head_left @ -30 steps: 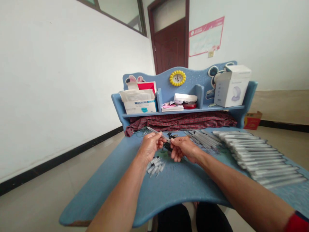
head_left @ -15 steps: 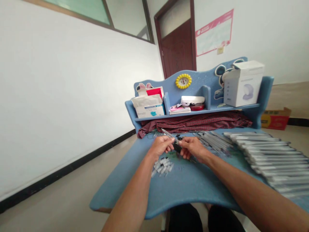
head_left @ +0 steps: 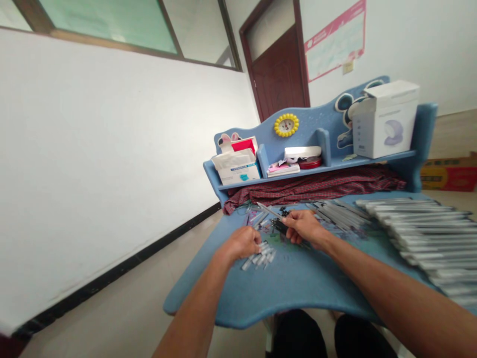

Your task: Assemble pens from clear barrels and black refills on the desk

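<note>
My right hand (head_left: pixel 302 227) is closed on a slim clear pen (head_left: pixel 269 211), its tip pointing up and to the left. Under that hand lies a bundle of black pen parts (head_left: pixel 280 226). My left hand (head_left: pixel 246 242) is down at a small pile of clear pen caps (head_left: pixel 262 256), fingers bent together at the pile's upper left edge. Whether a cap is between those fingers is hidden. Behind the hands, a few clear tubes (head_left: pixel 258 218) and small black pieces (head_left: pixel 284 211) are scattered on the blue desk (head_left: pixel 298 293).
A large stack of pens (head_left: pixel 421 238) covers the desk's right side. Loose clear tubes (head_left: pixel 341 215) lie beside it. At the back is a bunched plaid cloth (head_left: pixel 316 186) under a shelf holding a mask box (head_left: pixel 238 171) and a white box (head_left: pixel 385 122).
My left hand has left the pen and moved down to the caps. My right hand keeps the pen. The view has shifted, so the desk appears farther right.
</note>
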Demonstrator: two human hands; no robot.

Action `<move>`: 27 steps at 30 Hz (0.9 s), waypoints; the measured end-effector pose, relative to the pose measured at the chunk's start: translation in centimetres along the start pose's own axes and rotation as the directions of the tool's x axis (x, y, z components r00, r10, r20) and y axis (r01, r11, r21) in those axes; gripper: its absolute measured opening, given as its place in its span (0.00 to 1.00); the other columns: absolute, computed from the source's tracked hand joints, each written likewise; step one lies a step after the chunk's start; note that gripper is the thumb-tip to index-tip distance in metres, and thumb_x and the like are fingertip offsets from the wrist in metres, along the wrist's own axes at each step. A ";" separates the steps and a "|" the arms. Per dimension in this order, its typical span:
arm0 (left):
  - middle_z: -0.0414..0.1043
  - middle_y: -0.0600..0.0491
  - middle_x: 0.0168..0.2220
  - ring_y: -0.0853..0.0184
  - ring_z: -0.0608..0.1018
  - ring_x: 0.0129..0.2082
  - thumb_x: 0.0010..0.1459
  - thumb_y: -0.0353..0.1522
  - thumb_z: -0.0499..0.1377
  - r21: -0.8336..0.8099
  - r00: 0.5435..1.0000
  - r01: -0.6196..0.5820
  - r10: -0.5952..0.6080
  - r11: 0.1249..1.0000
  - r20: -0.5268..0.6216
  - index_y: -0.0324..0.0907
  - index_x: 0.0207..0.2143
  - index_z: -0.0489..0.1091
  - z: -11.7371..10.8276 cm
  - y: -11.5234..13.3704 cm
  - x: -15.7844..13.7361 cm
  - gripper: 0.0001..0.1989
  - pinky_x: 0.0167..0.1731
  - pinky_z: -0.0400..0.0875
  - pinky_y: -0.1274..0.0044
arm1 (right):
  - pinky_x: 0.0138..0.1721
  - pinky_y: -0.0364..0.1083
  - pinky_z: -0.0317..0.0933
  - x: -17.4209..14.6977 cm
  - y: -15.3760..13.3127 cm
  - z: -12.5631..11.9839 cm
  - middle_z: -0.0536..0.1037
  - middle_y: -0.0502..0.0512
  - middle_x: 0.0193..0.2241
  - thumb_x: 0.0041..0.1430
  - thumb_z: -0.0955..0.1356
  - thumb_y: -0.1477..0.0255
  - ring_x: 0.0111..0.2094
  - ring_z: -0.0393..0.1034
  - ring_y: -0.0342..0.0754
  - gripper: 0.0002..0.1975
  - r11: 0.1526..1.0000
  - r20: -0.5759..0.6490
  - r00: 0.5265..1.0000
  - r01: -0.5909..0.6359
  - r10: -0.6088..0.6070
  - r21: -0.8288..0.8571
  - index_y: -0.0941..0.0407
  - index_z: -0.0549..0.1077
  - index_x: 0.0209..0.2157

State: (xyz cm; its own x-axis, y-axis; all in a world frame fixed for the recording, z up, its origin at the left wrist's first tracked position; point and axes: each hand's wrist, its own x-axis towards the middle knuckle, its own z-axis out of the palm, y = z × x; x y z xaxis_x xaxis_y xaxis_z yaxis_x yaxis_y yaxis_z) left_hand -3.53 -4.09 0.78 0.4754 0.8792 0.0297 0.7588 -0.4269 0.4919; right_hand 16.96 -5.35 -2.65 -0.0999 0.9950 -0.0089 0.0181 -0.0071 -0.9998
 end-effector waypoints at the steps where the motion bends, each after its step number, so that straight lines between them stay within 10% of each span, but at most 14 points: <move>1: 0.62 0.59 0.12 0.73 0.60 0.16 0.33 0.23 0.59 -0.003 1.000 -0.017 0.017 1.000 0.001 0.43 0.13 0.70 0.1 -0.1 -0.1 0.07 0.18 0.47 0.80 | 0.09 0.35 0.52 0.0 0.0 0.0 0.72 0.48 0.11 0.55 0.66 0.68 0.09 0.61 0.37 0.13 1.000 0.001 1.000 -0.001 0.001 0.000 0.57 0.64 0.20; 12: 0.66 0.57 0.16 0.73 0.63 0.18 0.39 0.31 0.60 -0.296 0.989 0.099 -0.128 0.950 -0.078 0.39 0.22 0.74 -2.2 -1.2 0.8 0.05 0.19 0.52 0.81 | 0.11 0.36 0.54 -0.1 -0.3 -0.5 0.72 0.48 0.13 0.54 0.66 0.69 0.10 0.62 0.38 0.12 1.000 0.001 1.000 0.021 -0.021 -0.011 0.57 0.64 0.20; 27: 0.68 0.56 0.18 0.77 0.66 0.15 0.37 0.28 0.64 -0.840 0.928 -0.007 -0.309 0.542 -0.207 0.36 0.24 0.70 -2.8 -2.9 3.0 0.09 0.17 0.57 0.84 | 0.12 0.37 0.54 0.4 0.7 -0.7 0.71 0.48 0.13 0.51 0.66 0.66 0.11 0.62 0.38 0.11 0.997 0.100 0.992 0.078 -0.078 0.004 0.57 0.65 0.21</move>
State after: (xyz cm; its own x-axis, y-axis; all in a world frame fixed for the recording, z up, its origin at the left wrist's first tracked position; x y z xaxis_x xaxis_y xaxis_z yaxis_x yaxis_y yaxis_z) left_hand -5.54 0.40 1.84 0.1146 0.9918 0.0562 0.0339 -0.0604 0.9976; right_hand 17.68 -4.93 -3.36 -0.2004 0.9774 0.0673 0.0066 0.0700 -0.9975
